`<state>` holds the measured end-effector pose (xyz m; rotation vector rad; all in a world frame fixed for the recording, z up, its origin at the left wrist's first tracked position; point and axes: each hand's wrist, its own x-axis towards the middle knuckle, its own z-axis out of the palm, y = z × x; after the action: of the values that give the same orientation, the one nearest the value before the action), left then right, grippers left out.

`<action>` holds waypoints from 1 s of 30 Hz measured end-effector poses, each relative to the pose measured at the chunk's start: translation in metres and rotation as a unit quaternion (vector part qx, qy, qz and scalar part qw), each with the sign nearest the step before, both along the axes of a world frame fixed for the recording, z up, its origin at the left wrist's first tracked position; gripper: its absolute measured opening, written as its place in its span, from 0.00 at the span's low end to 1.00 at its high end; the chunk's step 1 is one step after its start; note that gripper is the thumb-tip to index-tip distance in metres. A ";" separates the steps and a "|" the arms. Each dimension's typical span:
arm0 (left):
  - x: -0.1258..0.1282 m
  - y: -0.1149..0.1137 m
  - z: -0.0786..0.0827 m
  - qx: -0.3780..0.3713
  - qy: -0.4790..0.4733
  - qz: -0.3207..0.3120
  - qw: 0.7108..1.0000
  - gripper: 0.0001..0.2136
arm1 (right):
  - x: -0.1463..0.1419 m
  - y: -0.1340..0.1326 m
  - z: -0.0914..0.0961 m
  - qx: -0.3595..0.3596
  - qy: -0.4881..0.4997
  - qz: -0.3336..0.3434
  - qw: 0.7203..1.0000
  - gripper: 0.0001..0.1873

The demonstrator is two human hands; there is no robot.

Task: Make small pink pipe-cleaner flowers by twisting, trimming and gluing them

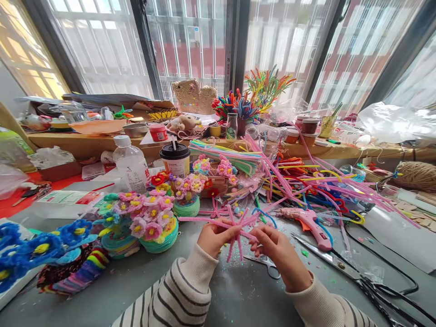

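Observation:
Between my hands, above the grey table, is a star-shaped bundle of pink pipe cleaners (235,249) whose arms spread out in several directions. My left hand (215,237) pinches it near the centre with thumb and fingers, and one long arm sticks out to the left. At the right side my right hand (275,250) is closed on the tip of another arm. Small scissors (272,269) lie on the table just below, partly hidden by the right hand. Behind the bundle, a second pink pipe-cleaner star (215,210) rests on the table.
Pipe-cleaner flower pots (158,240) and a blue-flowered piece (44,247) stand to the left. On the right lie a pink glue gun (311,225), large scissors (335,261) and a black cord (391,268). Loose pipe cleaners (282,177), a bottle (127,159) and a lidded cup (175,161) stand behind.

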<state>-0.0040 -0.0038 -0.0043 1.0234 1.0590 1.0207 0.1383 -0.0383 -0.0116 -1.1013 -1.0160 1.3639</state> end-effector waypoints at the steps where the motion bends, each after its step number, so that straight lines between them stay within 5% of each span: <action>1: 0.000 0.000 -0.001 0.009 0.009 0.002 1.000 0.12 | 0.000 -0.001 0.000 0.010 -0.015 0.027 0.999 0.13; 9: -0.001 0.001 -0.003 -0.019 -0.002 -0.031 0.999 0.12 | -0.001 -0.004 -0.003 0.030 -0.080 0.067 0.994 0.10; 14: -0.002 0.003 -0.005 -0.052 -0.059 -0.031 0.996 0.12 | -0.005 -0.005 -0.009 -0.004 -0.026 0.092 0.995 0.12; 22: 0.001 0.001 -0.007 -0.049 -0.141 -0.017 0.989 0.12 | -0.022 -0.009 -0.009 -0.038 0.151 -0.018 0.988 0.19; 30: 0.006 -0.001 -0.010 -0.018 -0.136 -0.049 0.989 0.11 | -0.025 -0.011 -0.012 -0.024 0.121 -0.002 0.992 0.12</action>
<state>0.0021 -0.0048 -0.0138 0.8686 0.7933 1.0243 0.1129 -0.0488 -0.0236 -0.9456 -0.8084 1.4849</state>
